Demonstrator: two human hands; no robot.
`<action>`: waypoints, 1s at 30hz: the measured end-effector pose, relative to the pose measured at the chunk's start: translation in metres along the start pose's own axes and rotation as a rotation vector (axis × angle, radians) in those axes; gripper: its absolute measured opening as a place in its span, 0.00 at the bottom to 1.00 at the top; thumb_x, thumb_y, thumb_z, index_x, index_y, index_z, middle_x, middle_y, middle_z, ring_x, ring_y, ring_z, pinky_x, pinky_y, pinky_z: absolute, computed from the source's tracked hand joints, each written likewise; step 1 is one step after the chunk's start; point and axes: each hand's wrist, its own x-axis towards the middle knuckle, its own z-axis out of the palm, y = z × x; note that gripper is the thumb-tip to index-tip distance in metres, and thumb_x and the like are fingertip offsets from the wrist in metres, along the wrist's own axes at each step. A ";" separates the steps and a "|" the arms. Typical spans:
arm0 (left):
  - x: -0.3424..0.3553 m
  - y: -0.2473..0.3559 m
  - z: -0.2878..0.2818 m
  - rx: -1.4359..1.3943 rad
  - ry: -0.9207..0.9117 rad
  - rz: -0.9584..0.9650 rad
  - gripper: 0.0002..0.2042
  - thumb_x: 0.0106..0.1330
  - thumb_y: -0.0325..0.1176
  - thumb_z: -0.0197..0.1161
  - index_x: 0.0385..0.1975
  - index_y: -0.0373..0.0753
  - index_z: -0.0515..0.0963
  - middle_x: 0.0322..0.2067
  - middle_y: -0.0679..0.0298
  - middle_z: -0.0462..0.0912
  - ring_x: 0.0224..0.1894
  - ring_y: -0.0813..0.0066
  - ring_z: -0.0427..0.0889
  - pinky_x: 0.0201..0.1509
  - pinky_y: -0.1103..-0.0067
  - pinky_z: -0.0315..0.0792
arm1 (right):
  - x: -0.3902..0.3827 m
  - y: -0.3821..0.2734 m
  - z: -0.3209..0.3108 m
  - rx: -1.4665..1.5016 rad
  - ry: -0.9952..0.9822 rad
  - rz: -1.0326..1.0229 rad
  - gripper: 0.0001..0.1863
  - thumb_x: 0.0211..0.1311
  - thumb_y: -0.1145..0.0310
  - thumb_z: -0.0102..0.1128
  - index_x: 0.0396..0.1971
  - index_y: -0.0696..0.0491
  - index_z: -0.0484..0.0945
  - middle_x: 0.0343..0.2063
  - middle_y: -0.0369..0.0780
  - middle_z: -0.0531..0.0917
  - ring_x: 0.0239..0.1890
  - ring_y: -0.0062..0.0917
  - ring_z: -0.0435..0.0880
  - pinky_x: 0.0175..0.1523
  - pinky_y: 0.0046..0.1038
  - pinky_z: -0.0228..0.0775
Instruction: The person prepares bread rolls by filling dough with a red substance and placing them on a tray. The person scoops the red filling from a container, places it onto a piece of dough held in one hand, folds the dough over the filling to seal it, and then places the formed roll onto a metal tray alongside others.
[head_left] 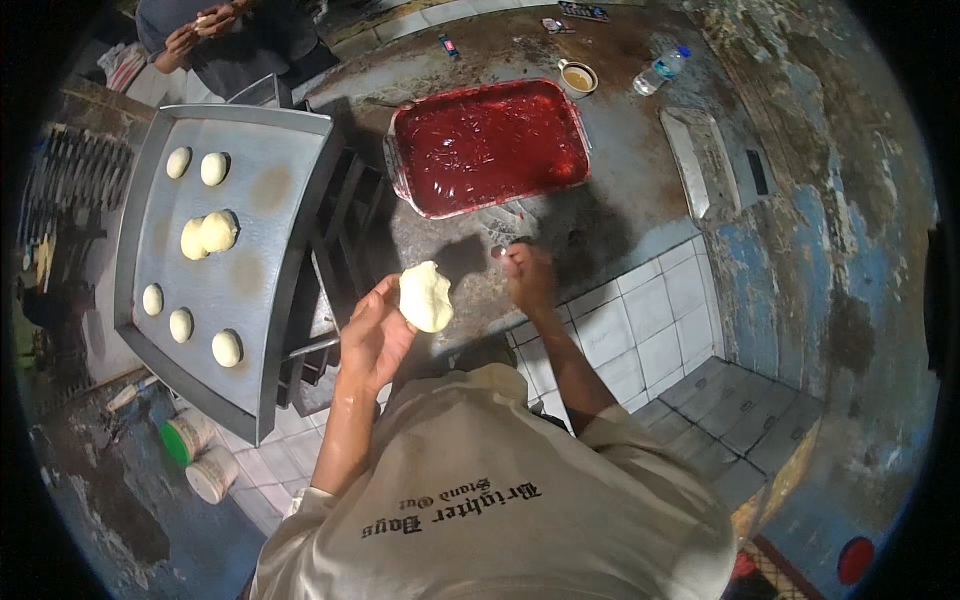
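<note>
Cupped in the left hand (pixel 375 335), a flattened piece of dough (pixel 427 297) sits against the fingers, held above the worktop (pixel 640 170) edge. Beside it, the right hand (pixel 528 275) has its grip closed on a spoon (pixel 497 252). Beyond stands a glass dish of red jam (pixel 488 145). Left lies a metal tray (pixel 265 200) with dough balls (pixel 214 168).

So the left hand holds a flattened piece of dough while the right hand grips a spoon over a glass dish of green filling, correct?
Not quite: the filling in the glass dish is red, not green, as the head view shows. The rest holds: the left hand holds the flattened dough, and the right hand grips a spoon.
</note>
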 end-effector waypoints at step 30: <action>0.036 -0.074 -0.023 -0.120 0.701 0.291 0.20 0.80 0.47 0.54 0.55 0.36 0.77 0.50 0.60 0.85 0.53 0.65 0.83 0.60 0.67 0.76 | 0.180 -0.035 -0.056 -0.540 -0.366 -0.459 0.10 0.70 0.64 0.64 0.38 0.56 0.79 0.26 0.43 0.87 0.24 0.35 0.84 0.35 0.37 0.76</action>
